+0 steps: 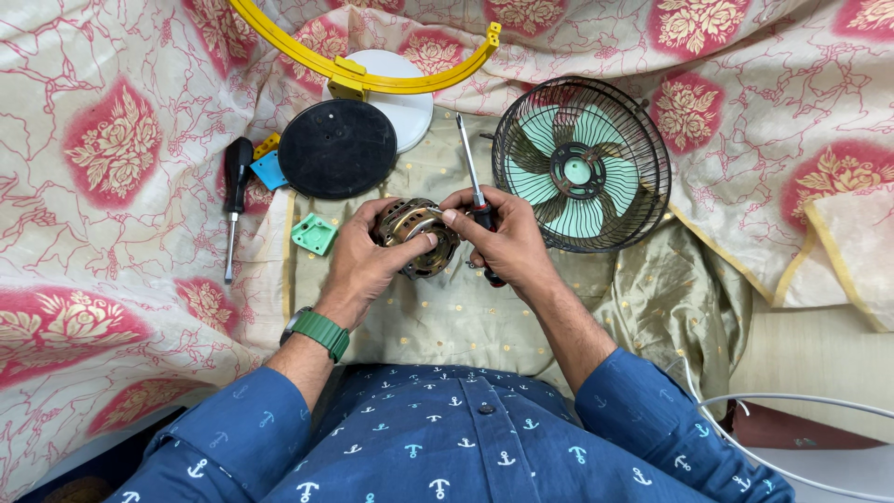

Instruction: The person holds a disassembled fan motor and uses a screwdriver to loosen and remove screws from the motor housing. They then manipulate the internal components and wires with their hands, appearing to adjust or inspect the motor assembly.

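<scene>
Your left hand (361,265) gripped the brass motor (416,237), its fingers hiding the motor's near side. Your right hand (503,240) closed around a screwdriver (471,172), covering most of the handle. Just right of those fingers lay the fan (582,165); a black disc (337,148) sat beyond your left fingers.

Partly covered and cropped items

The near side of the brass motor (416,235) is covered by the left hand (363,263); the red-handled screwdriver (473,182) grip is concealed within the right hand (507,244). The yellow hoop (363,74) is cropped by the top edge, the white cable (792,405) by the right edge, and the white disc (410,112) is half masked by the black disc (337,149).
</scene>
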